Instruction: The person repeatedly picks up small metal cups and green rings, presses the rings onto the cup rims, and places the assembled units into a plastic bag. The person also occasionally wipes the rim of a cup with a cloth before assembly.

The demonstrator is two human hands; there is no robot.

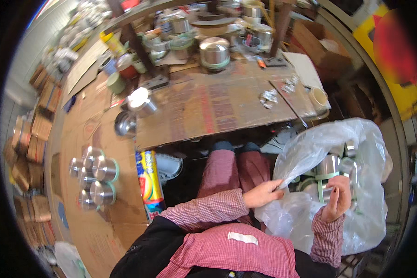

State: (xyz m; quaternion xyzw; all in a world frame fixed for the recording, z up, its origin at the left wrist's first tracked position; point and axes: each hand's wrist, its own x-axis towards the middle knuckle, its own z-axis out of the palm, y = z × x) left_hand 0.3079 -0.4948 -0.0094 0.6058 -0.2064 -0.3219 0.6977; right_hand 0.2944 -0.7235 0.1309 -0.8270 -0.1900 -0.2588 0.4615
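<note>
A clear plastic bag point(306, 139) stands open at my right, with several steel cups point(329, 165) with pale green rims inside. My left hand point(263, 193) is closed on the bag's near-left edge, pinching the film. Over the bag's opening, my right hand point(338, 199) has its fingers curled, right beside a green-rimmed cup. Whatever those fingers hold, if anything, is hidden.
A cardboard-covered bench point(190, 106) lies ahead, bearing a steel pot point(214, 52), crumpled foil point(268, 98) and a thin rod point(288, 104). Several steel cups point(104, 168) cluster on the left table. Two dark posts point(136, 41) rise from the bench. Cardboard boxes point(41, 127) are stacked far left.
</note>
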